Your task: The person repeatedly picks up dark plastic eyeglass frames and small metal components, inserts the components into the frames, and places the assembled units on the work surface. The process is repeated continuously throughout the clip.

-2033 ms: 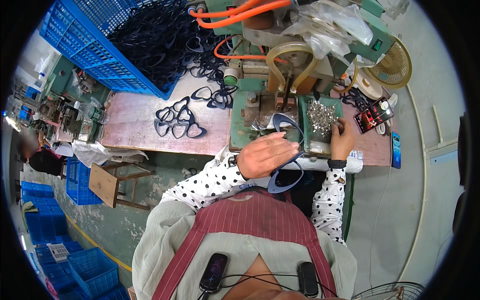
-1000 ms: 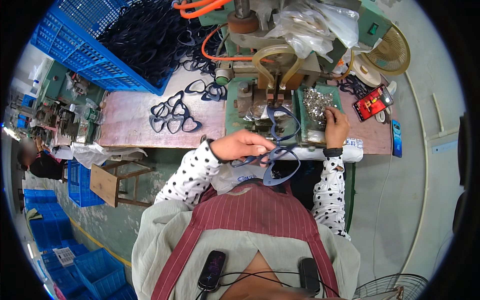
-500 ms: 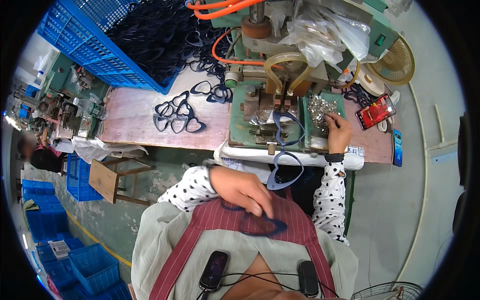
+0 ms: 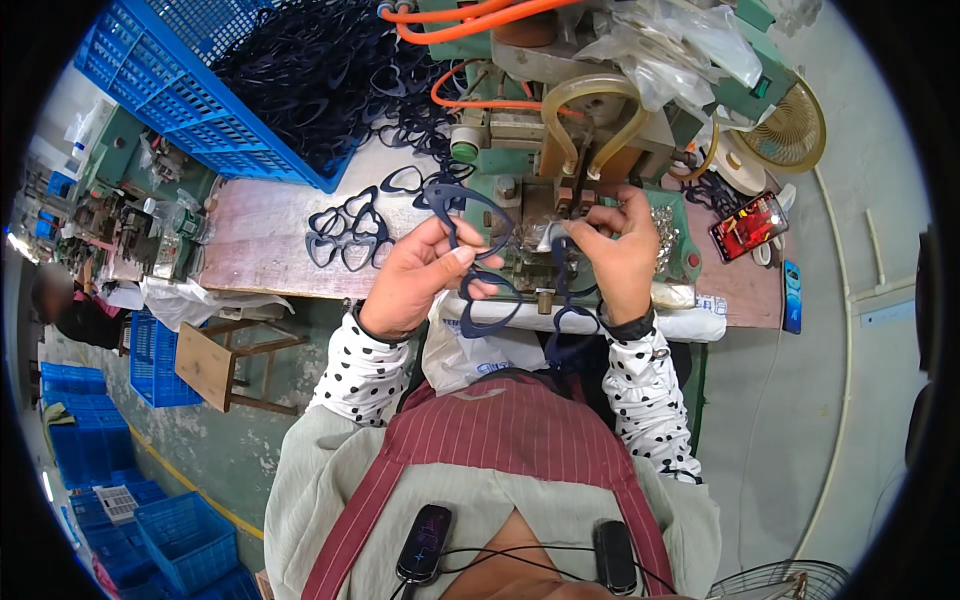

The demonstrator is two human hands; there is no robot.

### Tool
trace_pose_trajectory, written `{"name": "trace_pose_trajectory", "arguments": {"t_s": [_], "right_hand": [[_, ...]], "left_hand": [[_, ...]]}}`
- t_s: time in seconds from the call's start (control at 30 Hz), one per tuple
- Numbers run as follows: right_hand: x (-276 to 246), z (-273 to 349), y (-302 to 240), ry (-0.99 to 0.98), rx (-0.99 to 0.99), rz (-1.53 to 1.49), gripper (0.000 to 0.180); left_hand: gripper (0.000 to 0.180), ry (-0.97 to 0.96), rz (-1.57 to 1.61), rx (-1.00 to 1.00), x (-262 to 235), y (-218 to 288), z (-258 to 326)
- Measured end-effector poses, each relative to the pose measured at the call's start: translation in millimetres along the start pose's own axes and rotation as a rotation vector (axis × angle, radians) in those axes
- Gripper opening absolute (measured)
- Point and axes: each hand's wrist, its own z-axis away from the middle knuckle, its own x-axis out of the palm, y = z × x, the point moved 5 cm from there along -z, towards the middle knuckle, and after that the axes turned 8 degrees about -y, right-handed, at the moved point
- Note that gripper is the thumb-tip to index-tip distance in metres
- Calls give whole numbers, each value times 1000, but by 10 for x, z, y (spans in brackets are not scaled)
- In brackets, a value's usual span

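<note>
My left hand (image 4: 415, 275) grips a dark blue heart-shaped glasses frame (image 4: 470, 250) and holds it up in front of the green press machine (image 4: 560, 130). My right hand (image 4: 618, 250) is raised beside it, fingers pinched at the frame's right end near the machine's clamp; whether it holds a small metal part I cannot tell. Another dark blue frame (image 4: 570, 320) hangs below my right hand at the bench edge. A heap of small shiny metal parts (image 4: 668, 235) lies on the machine bed just right of my right hand.
Several more heart frames (image 4: 345, 235) lie on the brown bench (image 4: 260, 250). A blue crate (image 4: 200, 80) full of frames stands at the back left. A phone (image 4: 752, 222) and a fan (image 4: 795, 130) are to the right. A wooden stool (image 4: 225, 360) and blue crates (image 4: 150, 500) stand lower left.
My left hand has come up from my lap with a frame to the machine. My right hand has left the metal parts and moved to the frame's end.
</note>
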Motion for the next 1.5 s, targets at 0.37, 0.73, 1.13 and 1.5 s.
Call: {"name": "trace_pose_trajectory", "arguments": {"t_s": [0.37,0.73,1.13,1.5], "right_hand": [[29,36,49,40,-21,-44,54],[31,61,88,65,-30,-77,56],[-1119,45,607,417,-120,487,35],[-1293,252,915,171,65,1283,32]], "left_hand": [[16,125,-495,424,405,471,-182],[15,71,-148,157,440,282,-225],[31,-213,369,-457,685,-553,-341],[30,-246,388,-460,677,-550,-370]]}}
